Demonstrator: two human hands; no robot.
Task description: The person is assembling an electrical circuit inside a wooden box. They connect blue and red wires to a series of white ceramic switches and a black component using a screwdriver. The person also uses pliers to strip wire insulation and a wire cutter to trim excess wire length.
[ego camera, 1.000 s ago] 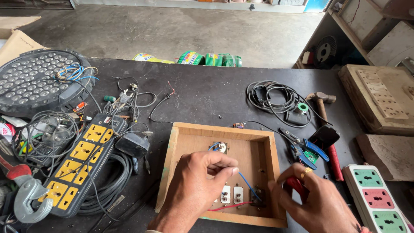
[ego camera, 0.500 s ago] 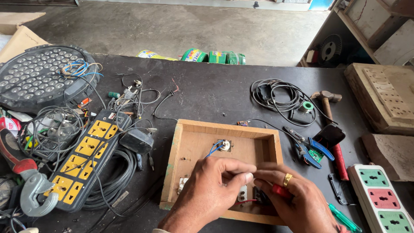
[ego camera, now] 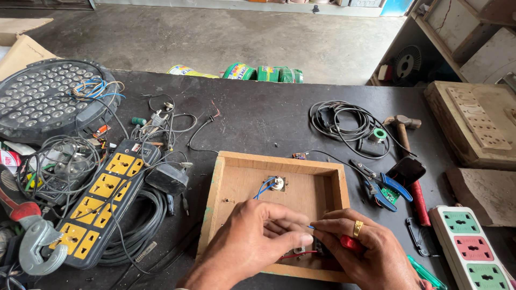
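Both hands working inside wooden box, pinching blue wire over the switches.

Head view: left hand (ego camera: 258, 244) curled, fingertips pinched on a thin blue wire (ego camera: 310, 227), steadying it near its end; right hand (ego camera: 365, 252), ring on one finger, closed round a red-handled tool (ego camera: 352, 244), tip hidden under the fingers, so what it touches cannot be told. Both hands meet low in the box (ego camera: 279, 177), just above its near wall, where white switches (ego camera: 299, 250) partly show between them. A round fitting (ego camera: 276, 183) with blue leads sits mid-box, apart from hands. Pliers (ego camera: 384, 188) and hammer (ego camera: 406, 145) lie right of the box within reach; yellow power strip (ego camera: 105, 201) left, among loose cables.
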